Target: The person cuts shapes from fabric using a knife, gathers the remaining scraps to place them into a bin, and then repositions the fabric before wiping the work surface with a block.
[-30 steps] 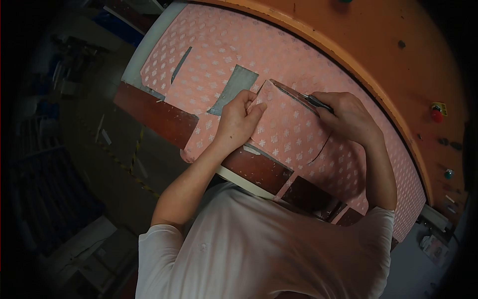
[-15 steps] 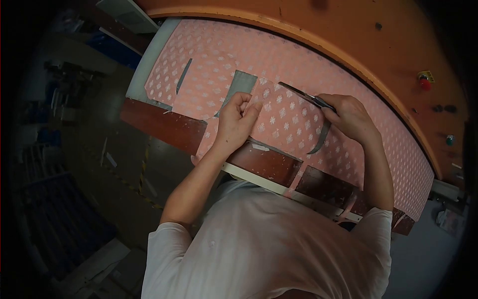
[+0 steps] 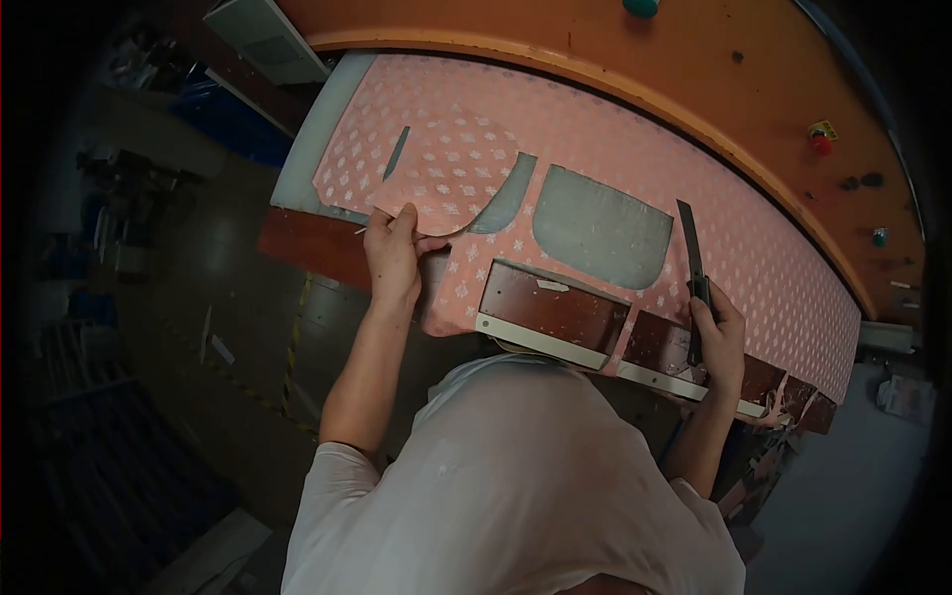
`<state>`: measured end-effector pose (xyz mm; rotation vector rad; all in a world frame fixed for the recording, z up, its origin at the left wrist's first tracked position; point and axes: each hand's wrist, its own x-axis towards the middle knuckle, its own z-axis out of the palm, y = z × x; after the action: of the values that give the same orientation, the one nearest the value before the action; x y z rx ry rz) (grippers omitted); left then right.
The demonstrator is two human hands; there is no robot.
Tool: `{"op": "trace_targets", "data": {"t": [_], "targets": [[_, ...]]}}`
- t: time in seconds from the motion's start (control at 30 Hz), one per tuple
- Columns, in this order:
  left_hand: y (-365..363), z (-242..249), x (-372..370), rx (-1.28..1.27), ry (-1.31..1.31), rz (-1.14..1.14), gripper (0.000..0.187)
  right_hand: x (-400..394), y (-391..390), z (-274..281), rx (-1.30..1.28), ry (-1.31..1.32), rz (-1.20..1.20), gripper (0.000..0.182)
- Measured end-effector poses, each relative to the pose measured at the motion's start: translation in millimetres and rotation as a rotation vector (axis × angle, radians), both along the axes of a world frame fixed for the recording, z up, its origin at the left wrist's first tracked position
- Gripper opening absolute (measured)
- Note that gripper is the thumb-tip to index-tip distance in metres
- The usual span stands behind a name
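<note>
Hands point(image 3: 394, 260) on fabric point(image 3: 446, 178) and knife point(image 3: 698, 286)

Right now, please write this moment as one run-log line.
left hand: pinching pink patterned piece by edge | right hand: holding knife | pink sheet: grey surface showing through

A pink patterned piece point(image 3: 454, 180) partly hides the left hand point(image 3: 393, 254)

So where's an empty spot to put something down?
The grey patch framed by pink sheet, left of the knife, looks bare. So does the sheet between knife and orange panel. It's crowded around the left hand, holding a pink piece, and the right hand's knife.
</note>
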<state>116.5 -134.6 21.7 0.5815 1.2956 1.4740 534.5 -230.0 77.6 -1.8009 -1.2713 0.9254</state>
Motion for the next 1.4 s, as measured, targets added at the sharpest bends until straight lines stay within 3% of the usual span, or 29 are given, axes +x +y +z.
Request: {"op": "trace_targets", "data": {"t": [0.13, 0.23, 0.33, 0.47, 0.6, 0.67, 0.8, 0.9, 1.1, 1.2, 1.4], "targets": [[-9.0, -10.4, -10.7, 0.023, -0.025, 0.072, 0.018, -0.7, -27.8, -2.7, -0.028, 0.033, -0.075, 0.035], [-16.7, 9.5, -6.2, -0.092, 0.063, -0.124, 0.027, 3.8, -38.9, 2.6, -0.011, 0.058, -0.137, 0.035], [-25.2, 2.3, -15.0, -0.224, 0.388, -0.288, 0.039, 9.9, -41.0, 9.4, 0.042, 0.059, -0.187, 0.032], [-42.4, 9.9, -15.1, -0.289, 0.606, -0.271, 0.041, 30.1, -42.9, 3.4, 0.098, 0.178, -0.269, 0.03], [-45.1, -2.1, 43.1, 0.229, 0.891, -0.345, 0.022, 64.7, -46.0, -11.1, 0.158, 0.218, -0.247, 0.031], [-44.8, 39.2, 117.5, 0.339, 1.006, -0.575, 0.019, 84.0, -50.2, -13.1, 0.165, 0.259, -0.237, 0.032], [-22.3, 31.9, 251.7, 0.694, 1.172, -0.811, 0.023, 137.1, -64.1, -18.1, 0.155, 0.3, -0.178, 0.033], [1.1, 13.2, 334.2, 0.892, 1.266, -0.797, 0.031, 175.8, -78.4, -15.8, 0.128, 0.282, -0.222, 0.034], [16.4, 17.1, 394.2, 0.694, 1.465, -0.849, 0.05, 257.3, -113.3, -27.8, 0.086, 0.238, -0.206, 0.034], [26.1, 23.7, 399.4, 0.565, 1.494, -0.902, 0.048, 276.3, -117.5, -30.9, 0.09, 0.32, -0.216, 0.032], [60.6, 42.7, 413.3, 0.231, 1.409, -1.219, 0.047, 291.5, -111.7, -25.4, -0.001, 0.289, -0.09, 0.031]]}}
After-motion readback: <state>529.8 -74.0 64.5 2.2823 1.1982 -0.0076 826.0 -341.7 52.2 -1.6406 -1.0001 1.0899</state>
